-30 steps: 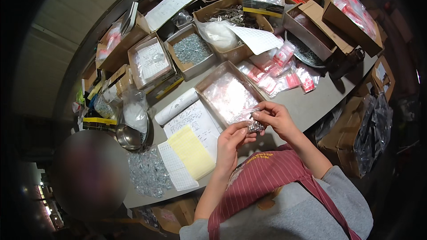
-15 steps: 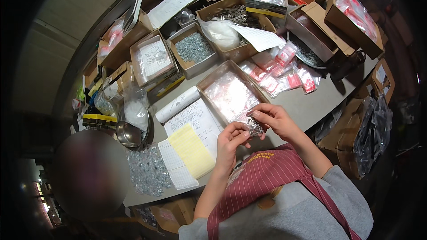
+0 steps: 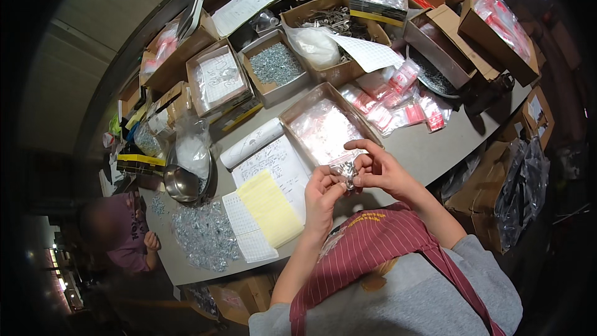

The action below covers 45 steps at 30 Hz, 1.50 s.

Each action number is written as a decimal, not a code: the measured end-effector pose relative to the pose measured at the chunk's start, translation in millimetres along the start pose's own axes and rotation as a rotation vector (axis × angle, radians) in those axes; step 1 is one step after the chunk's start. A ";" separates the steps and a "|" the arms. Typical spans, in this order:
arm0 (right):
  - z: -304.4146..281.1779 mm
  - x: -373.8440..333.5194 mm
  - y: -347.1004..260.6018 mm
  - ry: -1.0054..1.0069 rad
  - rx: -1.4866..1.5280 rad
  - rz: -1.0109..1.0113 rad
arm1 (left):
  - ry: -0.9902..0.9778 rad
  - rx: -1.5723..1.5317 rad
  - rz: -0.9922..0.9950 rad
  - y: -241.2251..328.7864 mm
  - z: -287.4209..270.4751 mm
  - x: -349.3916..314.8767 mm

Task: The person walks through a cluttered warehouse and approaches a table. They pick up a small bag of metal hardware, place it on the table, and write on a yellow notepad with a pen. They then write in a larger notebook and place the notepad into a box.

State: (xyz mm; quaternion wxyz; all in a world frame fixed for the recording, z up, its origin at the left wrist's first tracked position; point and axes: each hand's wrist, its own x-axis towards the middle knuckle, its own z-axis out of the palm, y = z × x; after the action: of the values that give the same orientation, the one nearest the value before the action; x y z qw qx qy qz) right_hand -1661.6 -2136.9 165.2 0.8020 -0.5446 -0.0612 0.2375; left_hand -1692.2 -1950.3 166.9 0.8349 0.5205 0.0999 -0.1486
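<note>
One grey worktable (image 3: 407, 152) carries an open cardboard box (image 3: 346, 104) of clear plastic bags (image 3: 323, 123); to its left lies a handwritten notepad (image 3: 267, 162), partly covered by a yellow sheet (image 3: 270, 208). At the box's near end, the left hand (image 3: 320, 200) and right hand (image 3: 384, 173) both pinch a small clear pouch (image 3: 342, 171) between thumb and fingers; it seems to contain shiny metal pieces (image 3: 347, 180).

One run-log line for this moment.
left hand: holds small clear bag of shiny parts | right hand: at same bag | nearby: open cardboard box beyond, yellow sheet left
</note>
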 end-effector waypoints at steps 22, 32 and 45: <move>1.8 -1.9 -3.6 -0.008 0.078 0.046 | -0.024 -0.024 0.024 2.8 3.9 -3.3; 4.6 -3.5 -1.2 0.003 0.098 0.023 | 0.057 -0.049 0.072 1.1 5.5 -5.4; 12.0 0.2 13.3 0.055 -0.063 -0.068 | 0.018 -0.068 0.086 -8.0 -2.0 -2.8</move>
State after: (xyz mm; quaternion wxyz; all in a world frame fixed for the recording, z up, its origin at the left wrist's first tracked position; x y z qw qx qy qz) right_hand -1669.8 -2122.8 158.0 0.7935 -0.5734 -0.0653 0.1931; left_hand -1697.7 -1951.4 160.2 0.8566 0.4972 0.0901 -0.1046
